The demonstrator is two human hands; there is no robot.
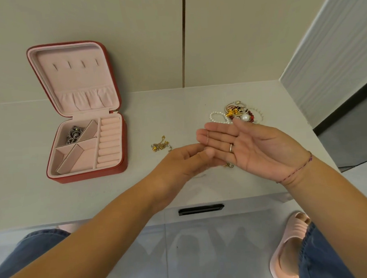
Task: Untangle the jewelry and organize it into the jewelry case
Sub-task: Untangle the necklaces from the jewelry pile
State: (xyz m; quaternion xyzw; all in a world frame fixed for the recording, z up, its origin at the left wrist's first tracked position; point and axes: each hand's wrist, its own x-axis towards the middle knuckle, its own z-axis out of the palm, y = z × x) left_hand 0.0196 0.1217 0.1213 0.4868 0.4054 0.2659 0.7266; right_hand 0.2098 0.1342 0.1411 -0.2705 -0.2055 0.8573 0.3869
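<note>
- Nearest the viewer, blue jeans (36, 246) are showing at both lower corners, and a pink slipper (288, 250) is resting on the floor at the right.
- Just above them, a black drawer handle (201, 209) is sitting in the front of the white table (23, 198).
- Over the table's front edge, the left hand (183, 162) is reaching across, back upward, its fingertips meeting the fingers of the right hand (248, 148); whether it is pinching anything cannot be told.
- The right hand is lying palm up with straight fingers, gripping nothing, wearing a ring (231, 147) and a thread bracelet (295, 169) at the wrist.
- A thin chain (207, 136) is lying across the right fingers, and a small gold clasp (229, 165) is showing just below the edge of that palm.
- Slightly farther, left of the hands, a small gold necklace (160, 145) is lying bunched on the table.
- At the left, the red jewelry case (85, 177) is standing open, its pink lid (75, 80) leaning back against the wall (132, 36).
- A silver piece (73, 134) is sitting in the case's rear left compartment, beside the row of ring rolls (109, 142).
- Beyond the right hand, a tangle of jewelry (237, 113), with pearls, red beads and gold pieces, is lying on the table, well apart from the case.
</note>
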